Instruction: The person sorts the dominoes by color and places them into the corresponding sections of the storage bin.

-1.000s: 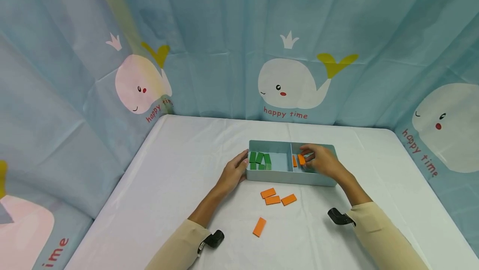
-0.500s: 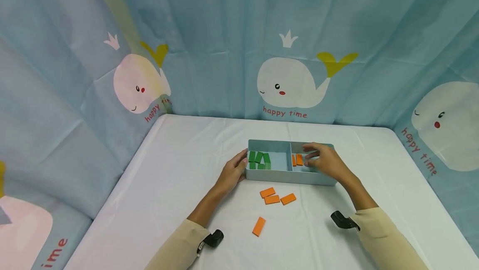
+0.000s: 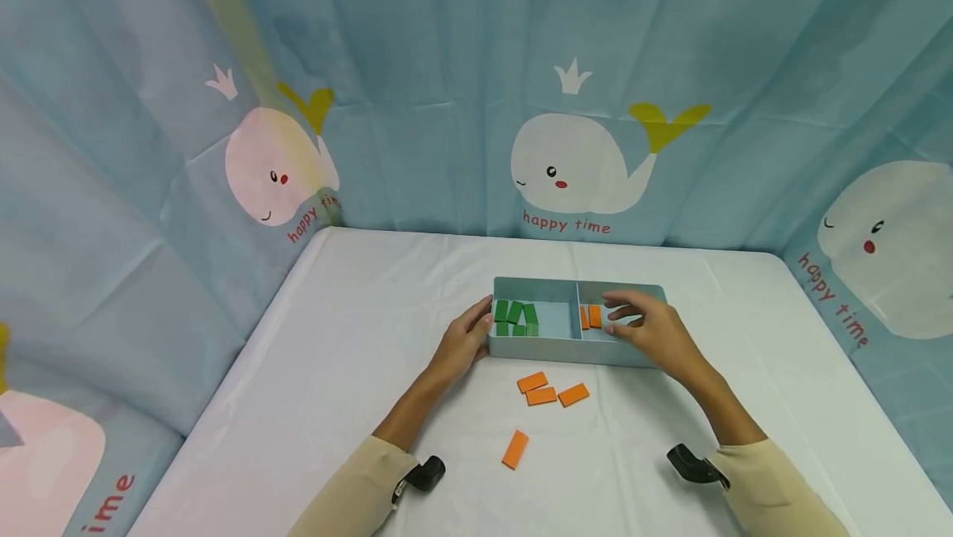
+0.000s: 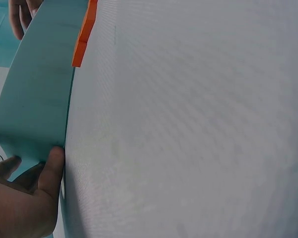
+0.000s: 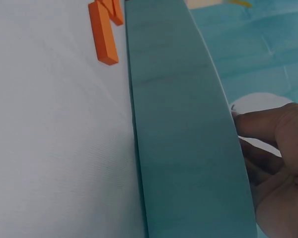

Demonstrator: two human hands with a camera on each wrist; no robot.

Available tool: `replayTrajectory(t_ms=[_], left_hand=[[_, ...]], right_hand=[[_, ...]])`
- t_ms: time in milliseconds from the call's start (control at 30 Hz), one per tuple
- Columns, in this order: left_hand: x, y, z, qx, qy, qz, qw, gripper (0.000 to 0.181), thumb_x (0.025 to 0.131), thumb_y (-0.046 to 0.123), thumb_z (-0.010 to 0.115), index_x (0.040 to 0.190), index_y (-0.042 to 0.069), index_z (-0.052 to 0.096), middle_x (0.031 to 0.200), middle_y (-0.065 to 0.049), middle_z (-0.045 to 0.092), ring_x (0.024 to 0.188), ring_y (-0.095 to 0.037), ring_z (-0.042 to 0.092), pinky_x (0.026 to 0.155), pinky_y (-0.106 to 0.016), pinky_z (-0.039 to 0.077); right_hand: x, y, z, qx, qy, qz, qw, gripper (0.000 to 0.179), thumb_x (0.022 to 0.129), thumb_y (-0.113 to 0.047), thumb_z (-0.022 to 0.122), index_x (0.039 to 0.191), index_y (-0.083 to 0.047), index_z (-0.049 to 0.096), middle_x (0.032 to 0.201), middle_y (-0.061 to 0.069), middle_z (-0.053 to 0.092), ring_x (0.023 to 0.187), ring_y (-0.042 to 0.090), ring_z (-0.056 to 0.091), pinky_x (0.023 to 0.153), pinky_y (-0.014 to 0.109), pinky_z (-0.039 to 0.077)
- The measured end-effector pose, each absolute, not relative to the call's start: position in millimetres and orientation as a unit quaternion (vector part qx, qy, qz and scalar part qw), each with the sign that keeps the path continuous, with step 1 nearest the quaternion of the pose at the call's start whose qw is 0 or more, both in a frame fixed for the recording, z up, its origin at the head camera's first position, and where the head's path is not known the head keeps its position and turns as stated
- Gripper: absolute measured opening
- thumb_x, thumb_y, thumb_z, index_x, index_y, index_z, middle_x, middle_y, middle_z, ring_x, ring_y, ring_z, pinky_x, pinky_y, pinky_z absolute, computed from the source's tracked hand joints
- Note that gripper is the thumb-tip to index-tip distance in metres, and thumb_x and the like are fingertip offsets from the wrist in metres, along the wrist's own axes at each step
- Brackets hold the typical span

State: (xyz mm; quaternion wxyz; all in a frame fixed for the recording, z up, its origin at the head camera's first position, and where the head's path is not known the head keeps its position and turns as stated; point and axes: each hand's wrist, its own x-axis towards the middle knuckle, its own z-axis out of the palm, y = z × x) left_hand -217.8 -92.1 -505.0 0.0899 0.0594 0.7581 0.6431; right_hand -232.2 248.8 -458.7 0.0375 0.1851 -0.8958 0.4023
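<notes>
A blue-green box (image 3: 551, 349) with two compartments stands on the white table. My left hand (image 3: 457, 348) rests against its left end; in the left wrist view, the fingertips (image 4: 54, 154) touch the end wall. Several green domino-like blocks (image 3: 515, 312) lie in the left compartment. Two orange domino-like blocks (image 3: 595, 316) stand side by side by the divider (image 3: 578, 310) in the right compartment. Over that compartment hovers my right hand (image 3: 655, 337), thumb and fingers apart with nothing between them. The right wrist view shows it behind the box's front wall (image 5: 188, 124), fingertips partly hidden.
In front of the box lie three orange blocks (image 3: 541, 396) close together, two of them touching. Another orange block (image 3: 514, 450) lies nearer to me. Whale-printed blue curtains (image 3: 417, 148) enclose the table (image 3: 357, 314) at the back and sides.
My right hand has let go of an orange block, which now stands beside the other one by the divider. The hand has drawn slightly back to the right. My left hand keeps its place.
</notes>
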Motion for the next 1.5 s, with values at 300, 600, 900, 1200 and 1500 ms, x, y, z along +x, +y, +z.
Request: replayTrajectory(t_ms=[300,600,900,1200,1500], left_hand=[[-219.6,-92.6,-506.9,0.063,0.761,0.639,0.088,0.057,0.116,0.035,0.045,0.168,0.019,0.033,0.173,-0.008,0.033,0.158,-0.036,0.033,0.113,-0.056,0.05],[-218.6,-92.4,-507.2,0.065,0.767,0.632,0.086,0.057,0.116,0.038,0.045,0.168,0.019,0.033,0.173,-0.009,0.033,0.157,-0.037,0.035,0.111,-0.054,0.052],[-218.7,-92.6,-507.0,0.06,0.763,0.637,0.091,0.057,0.115,0.039,0.045,0.169,0.022,0.033,0.173,-0.005,0.032,0.158,-0.032,0.033,0.113,-0.054,0.051],[-218.6,-92.0,-507.4,0.058,0.765,0.635,0.088,0.057,0.115,0.039,0.045,0.168,0.022,0.034,0.173,-0.006,0.033,0.158,-0.034,0.034,0.112,-0.054,0.05],[-219.1,-92.6,-506.3,0.059,0.763,0.637,0.09,0.057,0.116,0.038,0.045,0.169,0.021,0.033,0.174,-0.005,0.031,0.158,-0.033,0.032,0.113,-0.054,0.05]], right_hand=[[-214.6,247.3,-459.6,0.192,-0.889,0.406,0.089,0.048,0.092,-0.007,0.084,0.137,-0.008,0.069,0.125,0.011,0.073,0.107,0.022,0.071,0.084,0.014,0.057],[-194.8,248.9,-459.8,0.196,-0.872,0.428,0.135,0.041,0.092,-0.005,0.083,0.132,-0.009,0.072,0.118,0.006,0.074,0.106,0.013,0.068,0.085,0.012,0.055],[-179.8,247.9,-462.8,0.212,-0.861,0.446,0.122,0.04,0.092,-0.002,0.083,0.13,-0.013,0.073,0.118,0.007,0.073,0.102,0.015,0.069,0.085,0.012,0.056],[-169.7,244.0,-474.0,0.22,-0.851,0.469,0.083,0.04,0.092,-0.002,0.082,0.13,-0.009,0.072,0.121,0.013,0.072,0.103,0.014,0.069,0.086,0.017,0.058],[-166.5,238.0,-485.4,0.23,-0.845,0.483,0.026,0.043,0.09,-0.002,0.084,0.131,-0.001,0.07,0.122,0.017,0.073,0.102,0.019,0.072,0.081,0.024,0.063]])
